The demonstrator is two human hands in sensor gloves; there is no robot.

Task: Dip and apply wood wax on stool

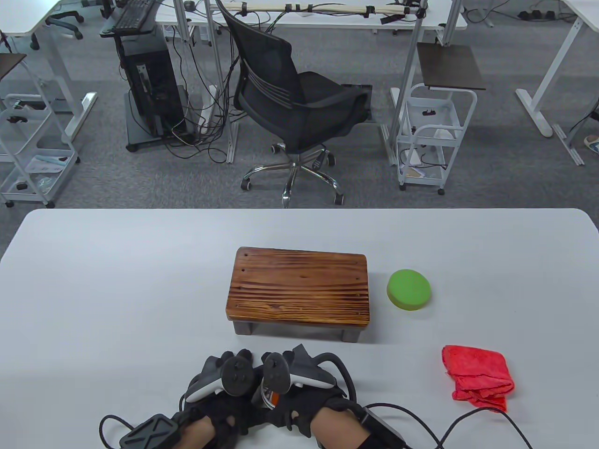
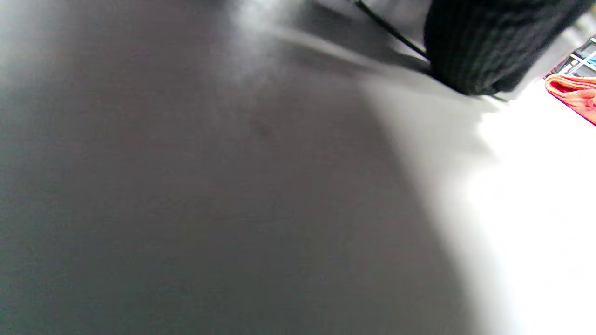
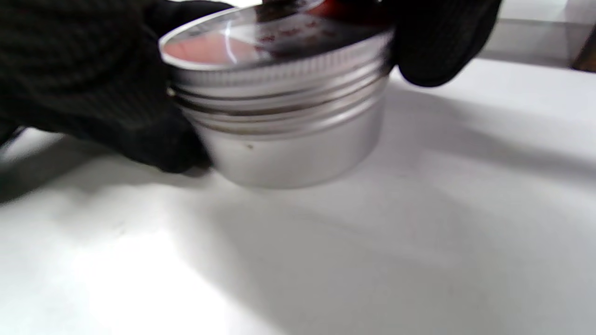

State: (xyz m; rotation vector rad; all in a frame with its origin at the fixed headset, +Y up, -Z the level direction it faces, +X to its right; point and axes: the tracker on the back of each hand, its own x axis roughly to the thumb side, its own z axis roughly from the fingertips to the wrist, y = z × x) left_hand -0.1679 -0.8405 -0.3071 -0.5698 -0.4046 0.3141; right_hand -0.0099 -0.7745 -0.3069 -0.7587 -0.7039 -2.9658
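Note:
A wooden stool (image 1: pixel 299 289) with a dark striped top stands mid-table. A round green sponge (image 1: pixel 409 289) lies to its right. Both gloved hands meet near the front edge, in front of the stool. My left hand (image 1: pixel 224 407) and right hand (image 1: pixel 292 409) hold a silver wax tin (image 1: pixel 269 397) between them, mostly hidden under the trackers. In the right wrist view the tin (image 3: pixel 288 135) stands on the table with its screw lid (image 3: pixel 279 51) on. Gloved fingers (image 3: pixel 102 93) grip its left side and another fingertip (image 3: pixel 433 46) presses the lid's right edge.
A red cloth (image 1: pixel 477 376) lies crumpled at the front right and also shows in the left wrist view (image 2: pixel 575 95). Glove cables (image 1: pixel 468 423) trail along the front edge. An office chair (image 1: pixel 299 107) stands beyond the table's far edge.

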